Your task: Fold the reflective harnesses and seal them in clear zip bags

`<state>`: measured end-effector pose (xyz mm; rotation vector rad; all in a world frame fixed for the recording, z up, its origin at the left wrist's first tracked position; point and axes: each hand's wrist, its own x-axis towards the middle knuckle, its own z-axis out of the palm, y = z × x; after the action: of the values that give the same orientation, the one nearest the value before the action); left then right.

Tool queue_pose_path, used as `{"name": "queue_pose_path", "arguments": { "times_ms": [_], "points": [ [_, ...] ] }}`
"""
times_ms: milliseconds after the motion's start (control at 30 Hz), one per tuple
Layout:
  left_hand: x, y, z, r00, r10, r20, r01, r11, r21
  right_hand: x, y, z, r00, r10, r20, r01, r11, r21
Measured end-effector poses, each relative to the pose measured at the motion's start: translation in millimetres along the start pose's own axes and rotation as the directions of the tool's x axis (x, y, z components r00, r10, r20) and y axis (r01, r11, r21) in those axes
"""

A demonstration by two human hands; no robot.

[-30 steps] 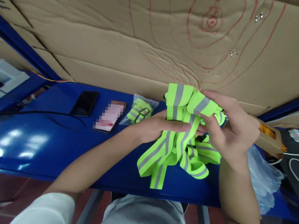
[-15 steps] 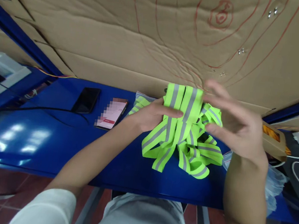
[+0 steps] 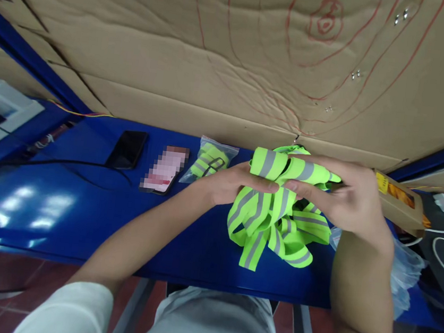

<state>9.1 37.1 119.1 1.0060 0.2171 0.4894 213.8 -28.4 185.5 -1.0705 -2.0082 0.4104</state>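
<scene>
A neon yellow-green reflective strap point(image 3: 267, 163) with a grey stripe lies in folds between my hands. My left hand point(image 3: 240, 182) is closed on its left side, the thumb pressed flat across the front. From the right, my right hand point(image 3: 337, 187) grips the strap too, its thumb tip close to the left thumb and its fingers behind the folds. More loops of the strap hang below the hands in a loose tangle over the blue table point(image 3: 180, 247). The fingers behind the strap are hidden.
Left of the hands lie a clear bag point(image 3: 210, 160) with a folded neon strap, a lit phone point(image 3: 165, 169) and a dark phone point(image 3: 128, 149). At right are a cardboard box point(image 3: 400, 203) and clear plastic bags point(image 3: 404, 273). A cardboard wall point(image 3: 151, 46) rises behind the table.
My right hand has come in from the right and closed on the strap. The folds have dropped lower and bunched together, and the bagged strap at left is now more exposed.
</scene>
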Motion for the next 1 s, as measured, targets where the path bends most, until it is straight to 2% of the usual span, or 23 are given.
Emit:
{"name": "queue_pose_path", "arguments": {
  "times_ms": [100,167,233,367,467,567,633,667,733,800,833,933,1000],
  "points": [
    [-1.6,-2.4,0.6,0.999,-0.005,0.046,0.004,1.000,0.014,-2.6,-4.7,-5.6,0.994,-0.102,0.039,0.106,0.990,-0.091],
    [-4.4,-1.2,0.9,0.999,0.001,0.040,-0.003,0.999,0.048,-1.5,-4.9,-6.9,0.977,-0.193,0.090,0.200,0.977,-0.076],
    [-7.8,1.9,0.8,0.999,0.042,0.016,-0.044,0.995,0.092,1.3,-3.1,-5.7,0.959,-0.268,0.094,0.274,0.960,-0.056],
    [-11.9,8.2,0.6,0.989,0.148,-0.012,-0.147,0.986,0.081,7.9,2.8,-0.9,0.945,-0.323,0.050,0.326,0.941,-0.085],
    [-11.2,9.8,2.1,0.986,0.155,-0.061,-0.152,0.988,0.038,11.6,6.4,-2.5,0.940,-0.327,0.096,0.333,0.941,-0.064],
    [-9.2,10.4,4.6,0.986,0.139,-0.091,-0.136,0.990,0.032,12.6,8.8,-8.6,0.941,-0.277,0.194,0.286,0.958,-0.021],
    [-8.3,11.4,6.7,0.978,0.139,-0.155,-0.135,0.990,0.041,12.3,10.7,-11.3,0.941,-0.223,0.254,0.221,0.975,0.035],
    [-8.0,12.0,8.0,0.969,0.139,-0.202,-0.130,0.990,0.056,12.2,12.2,-11.4,0.949,-0.204,0.239,0.187,0.978,0.091],
    [-7.9,13.3,10.5,0.951,0.137,-0.278,-0.112,0.988,0.102,12.3,17.0,-8.5,0.981,-0.146,0.126,0.116,0.969,0.220],
    [-7.9,13.9,12.5,0.940,0.147,-0.308,-0.107,0.984,0.143,12.9,24.1,-2.8,0.999,-0.040,0.000,0.038,0.952,0.305],
    [-7.9,13.7,13.2,0.936,0.157,-0.314,-0.113,0.982,0.154,13.2,28.0,0.5,1.000,0.015,-0.013,-0.010,0.947,0.320],
    [-7.3,11.5,13.9,0.915,0.163,-0.370,-0.110,0.981,0.159,13.4,37.5,9.6,0.988,0.114,0.106,-0.142,0.937,0.320],
    [-5.6,8.8,13.5,0.894,0.147,-0.424,-0.086,0.983,0.160,13.4,39.6,14.5,0.981,0.122,0.151,-0.164,0.936,0.310]
  ]
}}
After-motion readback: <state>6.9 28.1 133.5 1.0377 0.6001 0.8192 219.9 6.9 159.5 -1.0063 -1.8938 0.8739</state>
